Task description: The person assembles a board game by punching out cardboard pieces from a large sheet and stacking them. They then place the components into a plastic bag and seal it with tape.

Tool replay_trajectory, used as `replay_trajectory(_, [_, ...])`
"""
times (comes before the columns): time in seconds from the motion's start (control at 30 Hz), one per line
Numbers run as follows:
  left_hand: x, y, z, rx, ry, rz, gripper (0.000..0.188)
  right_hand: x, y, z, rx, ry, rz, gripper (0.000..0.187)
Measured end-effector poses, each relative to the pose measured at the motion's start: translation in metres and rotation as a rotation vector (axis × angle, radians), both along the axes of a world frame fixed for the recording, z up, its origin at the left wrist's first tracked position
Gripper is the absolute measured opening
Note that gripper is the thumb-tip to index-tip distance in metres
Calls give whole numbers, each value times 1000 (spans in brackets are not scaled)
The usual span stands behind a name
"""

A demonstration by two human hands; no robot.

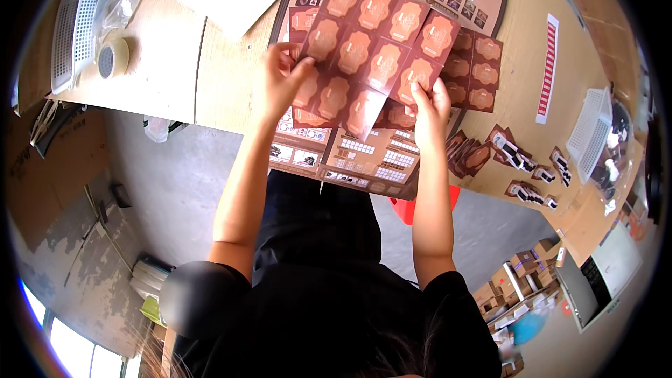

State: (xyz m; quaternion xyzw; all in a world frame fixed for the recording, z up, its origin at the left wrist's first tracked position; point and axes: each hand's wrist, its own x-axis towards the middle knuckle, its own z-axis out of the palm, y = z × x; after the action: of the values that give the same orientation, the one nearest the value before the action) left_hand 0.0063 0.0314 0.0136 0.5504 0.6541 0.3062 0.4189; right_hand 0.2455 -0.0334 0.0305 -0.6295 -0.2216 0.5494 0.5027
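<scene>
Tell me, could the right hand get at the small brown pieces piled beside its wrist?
Probably yes: the brown pieces lie nearby on the table, with nothing visibly blocking the way, though the right hand is pinching the card sheet and may need to let go.

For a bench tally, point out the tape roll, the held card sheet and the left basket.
Tape roll (pixel 120 56): head view, outer wrap.
Card sheet (pixel 354 52): head view, a card near the middle.
Left basket (pixel 73 28): head view, holed side wall.
</scene>
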Motion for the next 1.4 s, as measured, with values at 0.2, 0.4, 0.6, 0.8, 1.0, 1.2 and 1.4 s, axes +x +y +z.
replay_trajectory(0.2, [4,1,23,-370,-363,-97,53,7,-35,24,115,645,68,39])
replay_trajectory(0.4, [35,-41,36,-998,-1105,-103,40,-21,-54,72,178,804,37,53])
replay_trajectory(0.6, [27,-49,110,-740,-1528,-187,63,-12,-66,93,242,848,137,42])
replay_trajectory(0.8, [2,-37,166,-444,-1483,-239,60,-16,-63,115,235,559,157,40])
replay_trajectory(1.0, [-16,-42,198,-354,-1175,-334,43,-24,-66,124,188,503,-81,44])
replay_trajectory(1.2, [-31,-39,208,-261,-1046,-463,32,-4,-69,138,447,419,18,45])
replay_trajectory(1.4, [-31,-37,244,-277,-982,-583,44,4,-65,187,709,266,94,50])
